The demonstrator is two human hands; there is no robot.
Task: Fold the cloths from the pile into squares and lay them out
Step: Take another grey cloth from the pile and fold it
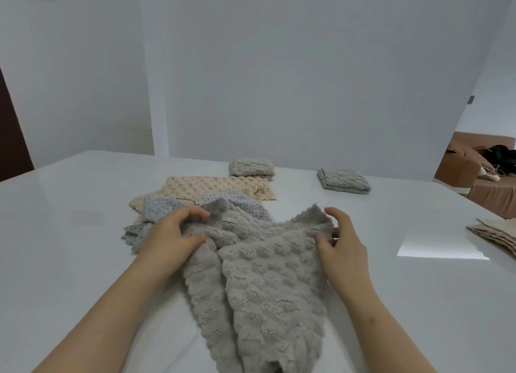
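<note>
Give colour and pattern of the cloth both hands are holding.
The held cloth is plain grey with a raised bubble texture, no print; head view.

I count two hands on my feed, a left hand (173,233) and a right hand (342,240), with one loose grey cloth (268,283) between them. In the pile behind I make out one beige cloth (220,187) and one dotted grey cloth (164,205), and farther back two folded squares, the middle square (251,167) and the right square (344,179). There is one desk (83,219), one brown sofa (485,188), and one stack of beige cloths (498,234) at the right edge whose layers I cannot number
</note>
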